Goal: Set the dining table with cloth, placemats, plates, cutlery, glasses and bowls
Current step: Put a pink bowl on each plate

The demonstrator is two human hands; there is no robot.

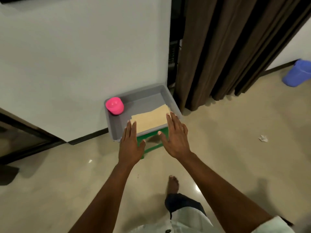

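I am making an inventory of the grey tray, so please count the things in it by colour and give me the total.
Pink: 1, the pink bowl in the far left corner of the grey tray.
Beige: 1, the folded beige stack; I cannot tell how many layers it has.
Total: 2 things visible in the tray.

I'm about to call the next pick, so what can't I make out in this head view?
- Green stand under the grey tray: mostly hidden by the tray and both hands.
- Beige folded stack: cloth or placemats, and how many, cannot be told.
- Pink bowl: contents too blurred to tell.
- Left hand, right hand: touching the stack or hovering, unclear.
- Dining table: not in view.
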